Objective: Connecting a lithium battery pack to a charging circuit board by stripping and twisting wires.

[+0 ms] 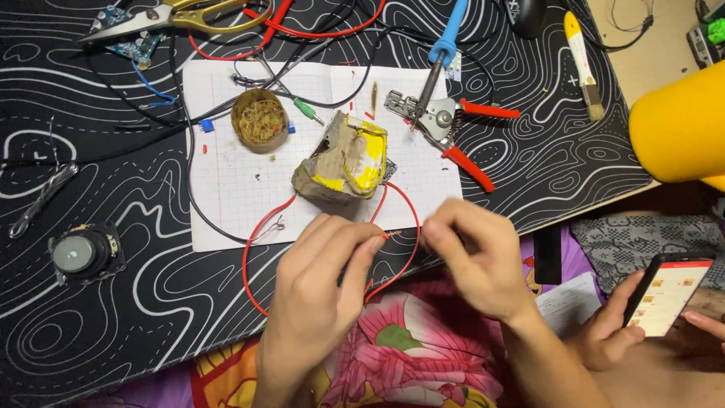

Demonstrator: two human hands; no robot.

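Head view, red wire [408, 219]: a thin insulated lead, looping off the cardboard-and-yellow-tape bundle [343, 162] and down over the squared paper sheet [226, 189] toward the mat's near edge.
Wire end: bare copper strands [390, 235] show right between the two hands, just off the paper's near edge.
How it handles: looks featherlight and floppy; the insulation should bend freely, while the stripped strands look fine and easy to fray or snap, so the sleeve just behind the bare tip seems the safest place to pinch.
Left hand [321, 283]: knuckles up, wrist coming in from below, thumb and forefinger closed in a pinch on the wire right at the stripped end.
Right hand [479, 257]: blurred, fingers curled in toward the same tip; they seem pinched together, but whether they actually hold the strands cannot be told.
Second loop [257, 249]: another red lead arcs left of the left hand, with a bare twisted end lying on the paper.
Nearby: red-handled wire stripper [453, 128] and blue soldering iron [445, 45] lie beyond the bundle, well apart from both hands.
Far right: another person's hand holds a phone [668, 291].
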